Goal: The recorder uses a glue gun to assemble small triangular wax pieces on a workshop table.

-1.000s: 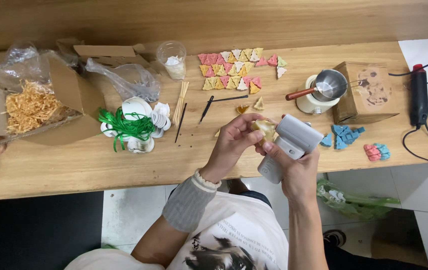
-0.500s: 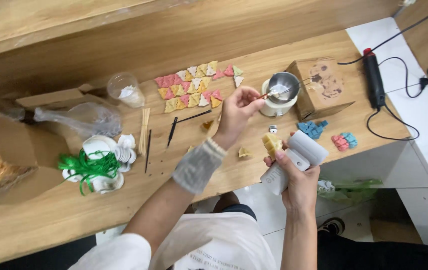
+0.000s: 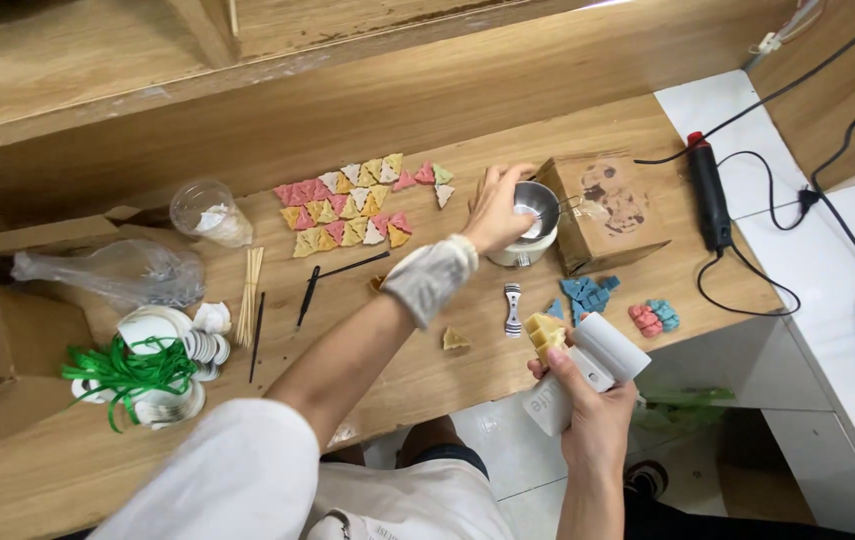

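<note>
The left hand [image 3: 495, 205] curled its fingers [image 3: 507, 180] over the rim of the small metal cup [image 3: 535, 208] on the desk [image 3: 417, 370], touching it; a firm grip could not be told. The right hand [image 3: 587, 415] closed its fingers around a white tube [image 3: 587, 370], its long axis slanting up-right, off the desk's near edge. Yellow pieces [image 3: 545, 332] sat at its thumb. A cardboard box [image 3: 612, 208] stood just right of the cup, with bare desk nearer the body.
</note>
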